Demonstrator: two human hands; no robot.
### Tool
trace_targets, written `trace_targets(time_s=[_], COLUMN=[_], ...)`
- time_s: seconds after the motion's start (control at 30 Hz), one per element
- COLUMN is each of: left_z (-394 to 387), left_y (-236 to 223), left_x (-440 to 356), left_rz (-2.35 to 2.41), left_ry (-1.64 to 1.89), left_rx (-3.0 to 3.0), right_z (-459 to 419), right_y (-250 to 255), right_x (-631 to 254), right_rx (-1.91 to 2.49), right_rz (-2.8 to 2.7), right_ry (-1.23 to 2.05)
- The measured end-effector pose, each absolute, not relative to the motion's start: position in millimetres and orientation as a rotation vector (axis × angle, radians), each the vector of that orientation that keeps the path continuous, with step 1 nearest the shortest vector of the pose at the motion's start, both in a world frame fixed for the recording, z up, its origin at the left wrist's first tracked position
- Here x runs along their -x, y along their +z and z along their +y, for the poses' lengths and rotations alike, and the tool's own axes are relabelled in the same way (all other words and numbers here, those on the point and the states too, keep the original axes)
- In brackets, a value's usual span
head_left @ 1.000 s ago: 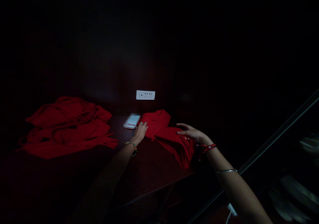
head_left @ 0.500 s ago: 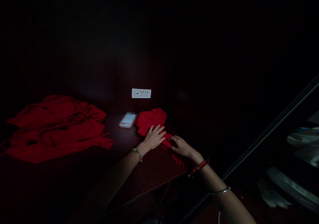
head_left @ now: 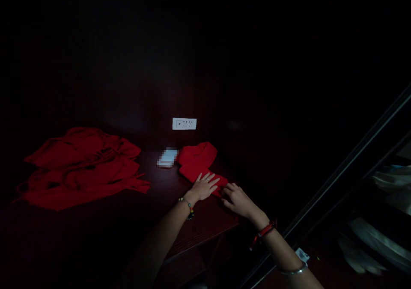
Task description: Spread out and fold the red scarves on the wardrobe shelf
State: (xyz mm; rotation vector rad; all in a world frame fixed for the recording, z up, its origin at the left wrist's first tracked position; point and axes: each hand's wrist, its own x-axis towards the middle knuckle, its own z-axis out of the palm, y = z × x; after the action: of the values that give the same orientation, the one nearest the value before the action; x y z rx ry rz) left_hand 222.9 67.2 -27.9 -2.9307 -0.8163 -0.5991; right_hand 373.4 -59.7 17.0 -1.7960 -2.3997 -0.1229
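Dark tabletop [head_left: 165,186] bearing red cloth [head_left: 197,155], left hand [head_left: 204,188] atop.

Between the phone [head_left: 167,158] and the heap [head_left: 86,169] on its left, a strip of desk [head_left: 162,190] gives you room to pass, widening in front of the phone. Just right of the phone, the cloth [head_left: 197,156] leaves you hardly a gap; nearer you than the phone and to its right, your left hand [head_left: 204,188] and right hand [head_left: 237,200] block you. Behind it, the wall [head_left: 147,109] stops you.
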Motion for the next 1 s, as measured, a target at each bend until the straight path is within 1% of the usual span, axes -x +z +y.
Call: trace_targets(time_s=[0.13, 0.23, 0.33, 0.47, 0.53, 0.6, 0.63, 0.7, 0.87, 1.0], left_z=[82.5, 92.7, 93.7, 88.8, 86.7, 85.3, 84.8, 84.3, 86.0, 88.3], left_y=[-36.8, -38.6, -38.1, -37.3, -37.2, -37.5, -37.8, -38.5, -40.9, -42.6], left_x=[-216.2, -212.4, -213.6, -215.6, -215.7, -215.4, -215.1, -214.2, -211.1, -210.4], left_rz=[-0.800, -0.793, -0.811, -0.813, -0.802, -0.790, -0.788, -0.791, -0.802, -0.806], left_ry=[-0.514, -0.518, -0.527, -0.563, -0.605, -0.646, -0.662, -0.678, -0.637, -0.641], left_rx=[3.020, 3.033, 3.036, 3.018, 2.999, 2.980, 2.976, 2.975, 2.982, 2.991], right_z=[-57.1, -69.7, -90.5, -109.6, -105.6, -90.9, -80.9, -60.6, -47.3, -78.8], right_y=[5.8, -0.7, 3.2, 27.1, 40.9, 48.0, 47.6, 39.0, 5.6, 4.9], right_x=[-367.7, -373.4, -386.8, -400.7, -397.5, -386.8, -379.9, -366.8, -362.7, -386.0], right_rx=[1.673, 1.673, 1.756, 1.836, 1.782, 1.741, 1.739, 1.756, 1.711, 1.697], right_rz=[-2.471, -2.488, -2.499, -2.493, -2.439, -2.336, -2.288, -2.274, -2.468, -2.571], right_ry=[-0.148, -0.132, -0.022, 0.208, 0.152, -0.052, -0.155, -0.222, -0.126, -0.013])
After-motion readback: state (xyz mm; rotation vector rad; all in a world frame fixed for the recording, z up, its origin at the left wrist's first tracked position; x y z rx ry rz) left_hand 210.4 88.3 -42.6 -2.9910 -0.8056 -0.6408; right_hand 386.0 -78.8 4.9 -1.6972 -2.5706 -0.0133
